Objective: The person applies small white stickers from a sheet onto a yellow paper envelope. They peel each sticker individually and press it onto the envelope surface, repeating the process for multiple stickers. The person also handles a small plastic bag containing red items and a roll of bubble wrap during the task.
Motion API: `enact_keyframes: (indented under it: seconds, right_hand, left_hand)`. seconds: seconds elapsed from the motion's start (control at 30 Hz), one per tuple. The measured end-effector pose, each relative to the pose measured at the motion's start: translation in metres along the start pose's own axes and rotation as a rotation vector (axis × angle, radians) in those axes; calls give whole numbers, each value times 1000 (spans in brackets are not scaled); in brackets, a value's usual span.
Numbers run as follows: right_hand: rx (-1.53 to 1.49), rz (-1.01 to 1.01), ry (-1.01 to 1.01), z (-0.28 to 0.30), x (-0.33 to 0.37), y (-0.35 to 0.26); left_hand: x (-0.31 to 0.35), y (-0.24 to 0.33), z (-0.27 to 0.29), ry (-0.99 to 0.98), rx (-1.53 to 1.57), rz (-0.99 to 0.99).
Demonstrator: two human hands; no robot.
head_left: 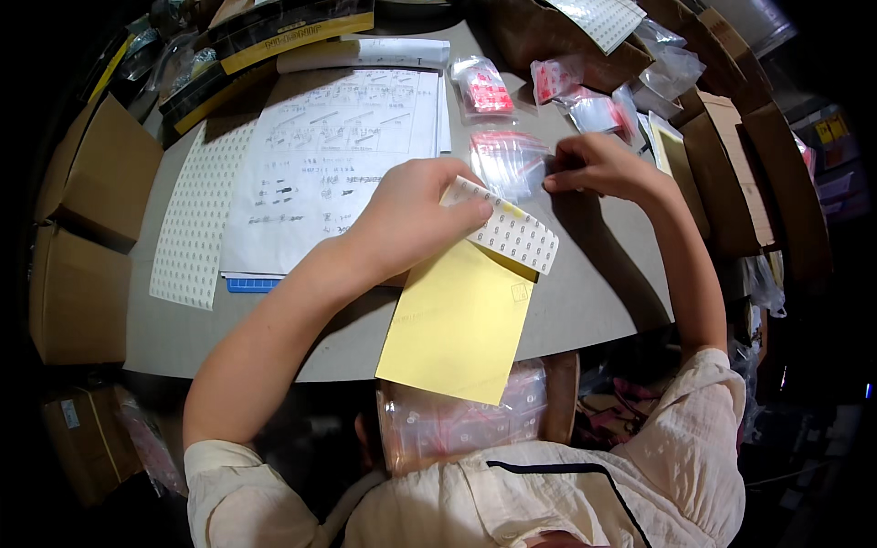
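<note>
My left hand (411, 212) pinches a sheet of small white stickers (519, 234) between thumb and fingers. The sheet's printed side curls over at the top, and its yellow backing (457, 320) hangs down past the table's front edge. To the right, my right hand (598, 169) has its thumb and forefinger pressed together; anything between them is too small to make out. Just left of those fingertips lies a stack of clear zip bags (504, 166) with red closing strips, flat on the grey table (603, 315).
Handwritten papers (311, 173) and another sticker sheet (196, 219) cover the table's left side. Red-marked bag packs (484, 89) lie at the back. Cardboard boxes (110, 164) flank the table. Below its front edge sits a box of packed clear bags (466, 416).
</note>
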State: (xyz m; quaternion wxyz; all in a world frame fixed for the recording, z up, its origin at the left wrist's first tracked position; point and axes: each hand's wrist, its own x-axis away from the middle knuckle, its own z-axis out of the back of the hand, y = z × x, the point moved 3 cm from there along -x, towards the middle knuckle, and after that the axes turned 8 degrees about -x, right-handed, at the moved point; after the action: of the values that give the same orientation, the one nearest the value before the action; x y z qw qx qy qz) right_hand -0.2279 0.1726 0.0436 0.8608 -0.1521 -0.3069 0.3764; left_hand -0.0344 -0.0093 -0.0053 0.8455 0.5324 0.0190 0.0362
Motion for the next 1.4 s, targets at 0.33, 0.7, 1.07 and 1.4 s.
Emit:
enact_keyframes:
  seconds: [0.33, 0.7, 1.07, 1.4]
  right_hand:
    - [-85, 317, 88, -3, 20, -11]
    - [186, 136, 279, -11, 8, 13]
    - [128, 265, -203, -70, 106, -39]
    - [-216, 414, 213, -63, 58, -51]
  left_hand:
    - [2, 9, 6, -195, 77, 29]
    - [3, 4, 23, -288, 198, 64]
    - [-5, 6, 56, -132, 15, 9]
    - [-3, 4, 23, -15, 133, -38]
